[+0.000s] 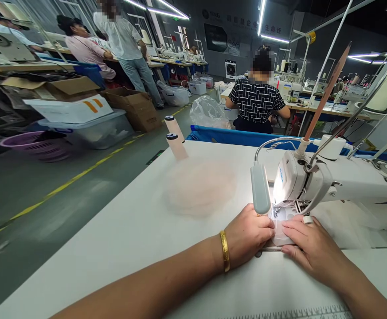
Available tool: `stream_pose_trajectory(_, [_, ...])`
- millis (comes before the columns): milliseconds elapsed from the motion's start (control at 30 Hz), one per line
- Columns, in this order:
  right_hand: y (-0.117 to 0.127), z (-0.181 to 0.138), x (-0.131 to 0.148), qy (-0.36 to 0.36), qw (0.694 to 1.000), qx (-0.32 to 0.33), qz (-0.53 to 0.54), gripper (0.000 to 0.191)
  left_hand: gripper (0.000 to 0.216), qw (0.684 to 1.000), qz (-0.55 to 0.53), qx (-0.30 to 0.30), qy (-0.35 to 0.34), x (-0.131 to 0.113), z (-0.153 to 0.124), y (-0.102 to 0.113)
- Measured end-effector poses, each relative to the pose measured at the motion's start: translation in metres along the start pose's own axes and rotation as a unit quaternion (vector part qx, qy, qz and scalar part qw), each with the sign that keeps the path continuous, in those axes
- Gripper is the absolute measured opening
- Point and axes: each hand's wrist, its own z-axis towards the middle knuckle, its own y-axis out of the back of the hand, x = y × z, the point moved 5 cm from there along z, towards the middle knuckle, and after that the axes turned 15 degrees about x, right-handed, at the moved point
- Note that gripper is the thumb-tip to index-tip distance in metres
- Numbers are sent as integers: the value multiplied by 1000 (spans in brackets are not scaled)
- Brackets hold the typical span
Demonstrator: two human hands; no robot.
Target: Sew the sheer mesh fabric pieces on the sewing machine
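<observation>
A white sewing machine (289,181) stands on the right of the white table, with a lit needle area. Under its presser foot lies a small piece of thin white fabric (281,235). My left hand (251,232), with a gold bangle at the wrist, is closed at the fabric's left edge, fingers bent together and partly hidden by a grey lamp head (260,188). On the fabric's right side rests my right hand (313,246), its fingers stretched out and thumb apart; a white ring-like band (308,219) is on one finger.
A sheer pale pink fabric pile (200,186) lies left of the machine. Behind it are two thread cones (176,146). A ruler strip (316,313) runs along the near edge. A blue cloth trough (226,135) borders the far edge. People sit or stand at other stations.
</observation>
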Motion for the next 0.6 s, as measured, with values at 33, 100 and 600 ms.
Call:
stream_pose_trajectory(33, [0, 0, 0, 2, 1000, -4, 3, 17, 16, 1000, -3, 1, -2, -1, -1, 0])
stream_pose_trajectory(100, [-1, 0, 1, 6, 1000, -9, 5, 18, 16, 1000, -6, 2, -5, -1, -1, 1])
stream_pose_trajectory(600, [-7, 10, -9, -37, 998, -7, -52, 24, 23, 999, 33, 2, 28, 13, 9, 1])
